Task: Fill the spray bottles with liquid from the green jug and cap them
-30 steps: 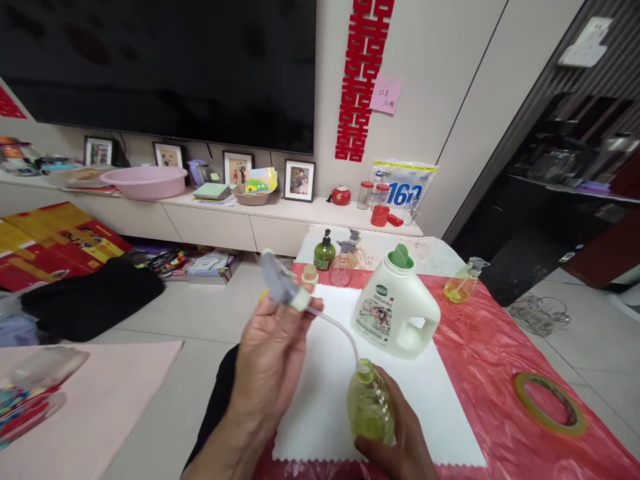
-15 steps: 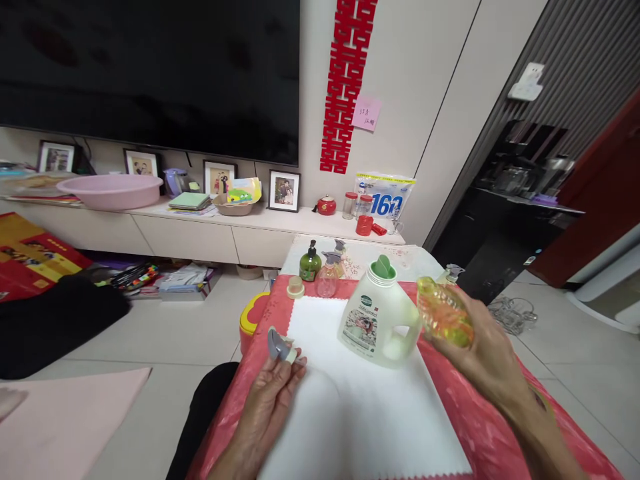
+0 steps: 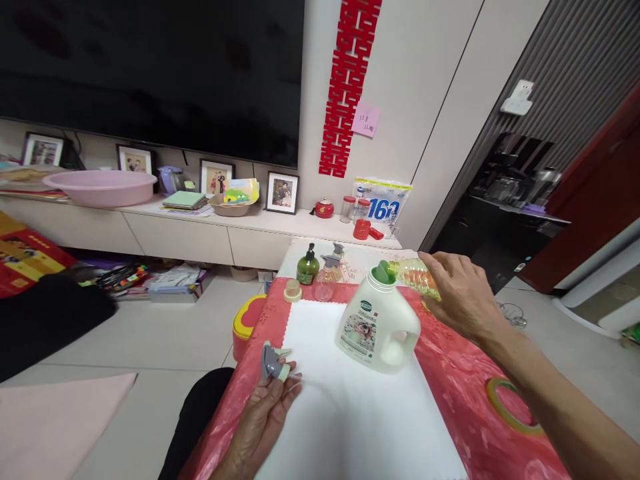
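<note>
My left hand [image 3: 267, 403] holds a grey spray pump head [image 3: 274, 363] by its collar, over the left edge of a white mat. A thin clear tube trails from it to the right. In my right hand [image 3: 463, 293] is a clear ribbed bottle [image 3: 415, 275] with yellowish liquid, tipped on its side. Its mouth lies at the green spout of a pale detergent jug [image 3: 377, 327], which stands upright and uncapped on the mat. I cannot make out whether liquid is flowing. The jug's cap [image 3: 293, 291] sits left of it, near the mat's far edge.
Behind the jug stand a green pump bottle [image 3: 308, 267] and a clear pinkish spray bottle [image 3: 326, 280]. A roll of tape [image 3: 513, 405] lies on the red tablecloth [image 3: 450, 360] under my right forearm. A red-and-yellow stool [image 3: 245, 327] is beside the table's left edge.
My right hand has brought the clear bottle left and tipped it over to the jug's spout. The left hand, with the pump head, has shifted slightly down and left.
</note>
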The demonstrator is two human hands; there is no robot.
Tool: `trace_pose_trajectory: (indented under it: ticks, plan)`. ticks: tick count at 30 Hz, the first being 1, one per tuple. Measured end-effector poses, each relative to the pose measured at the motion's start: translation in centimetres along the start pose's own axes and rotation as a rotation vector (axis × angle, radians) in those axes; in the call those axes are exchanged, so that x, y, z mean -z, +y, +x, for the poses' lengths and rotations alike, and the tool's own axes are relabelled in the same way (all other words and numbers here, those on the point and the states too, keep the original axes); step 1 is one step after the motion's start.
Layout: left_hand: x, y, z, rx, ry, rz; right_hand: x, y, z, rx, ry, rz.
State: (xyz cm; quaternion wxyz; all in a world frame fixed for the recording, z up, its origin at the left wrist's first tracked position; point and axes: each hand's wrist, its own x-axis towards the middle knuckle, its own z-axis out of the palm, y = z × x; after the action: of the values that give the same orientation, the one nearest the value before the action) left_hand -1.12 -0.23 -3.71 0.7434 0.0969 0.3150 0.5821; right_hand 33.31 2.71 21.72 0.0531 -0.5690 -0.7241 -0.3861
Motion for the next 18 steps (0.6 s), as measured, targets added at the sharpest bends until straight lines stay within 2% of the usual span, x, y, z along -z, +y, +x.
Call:
trace_pose_trajectory:
  ticks: [18]
  plan:
    - [-0.6, 0.2, -0.6, 0.023, -0.004, -0.016, 2.1, 0.8, 2.8, 0.179, 0.037, -0.145]
